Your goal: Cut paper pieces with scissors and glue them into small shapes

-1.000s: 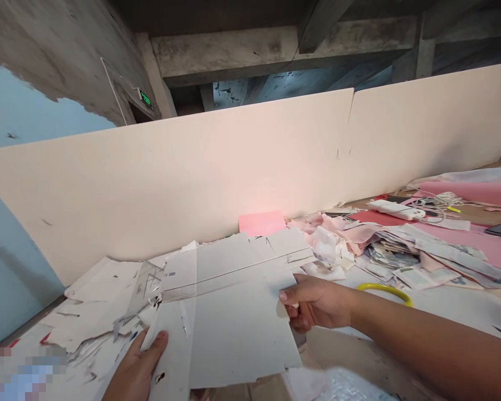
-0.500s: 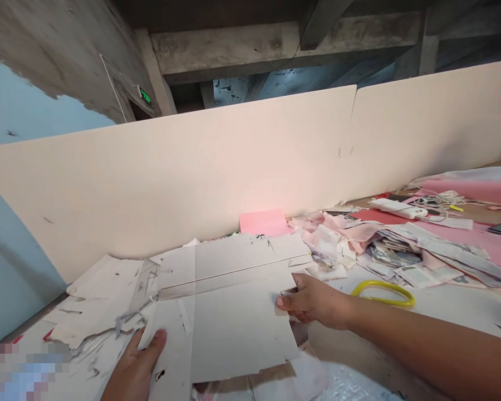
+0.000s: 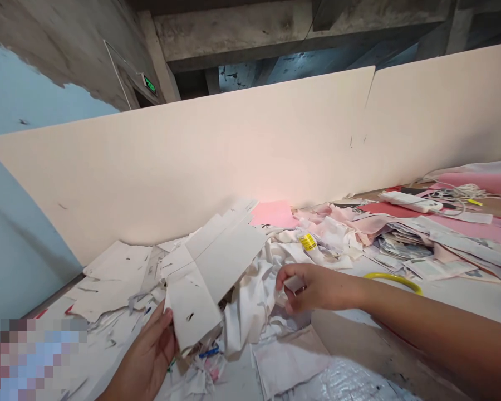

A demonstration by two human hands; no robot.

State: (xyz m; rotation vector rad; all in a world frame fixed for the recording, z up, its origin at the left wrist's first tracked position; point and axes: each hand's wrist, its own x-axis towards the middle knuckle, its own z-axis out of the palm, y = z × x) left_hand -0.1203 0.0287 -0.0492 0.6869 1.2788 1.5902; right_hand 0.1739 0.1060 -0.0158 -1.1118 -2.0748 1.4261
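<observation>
Folded along its creases now, the cardboard sheet (image 3: 215, 262) that lay nearly flat under both hands earlier rises at a tilt from the left hand (image 3: 144, 356). It is pale grey-white and matte, with scuffed, torn edges, a small dark hole near its lower end and narrow flaps running towards 1 o'clock. The left fingers (image 3: 162, 328) are clenched on its lower edge at 7 o'clock on the counter (image 3: 354, 340).

The right hand (image 3: 317, 287) has let go of the sheet and is at 4 o'clock from it. Its curled fingers (image 3: 286, 281) pinch a small white scrap (image 3: 294, 284), too small to make out clearly. Just beside them lies a crumpled white cloth (image 3: 250, 295), soft and deeply creased, now showing where the sheet covered it.

Torn paper scraps (image 3: 112, 281) are heaped at 9 o'clock. A yellow ring (image 3: 394, 281) lies at 3 o'clock, below a stack of printed papers (image 3: 404, 245). At 12 o'clock, a pink sheet (image 3: 273, 214) rests against a cream partition (image 3: 192, 167). A glossy bubble wrap (image 3: 346, 381) shows at 5 o'clock.
</observation>
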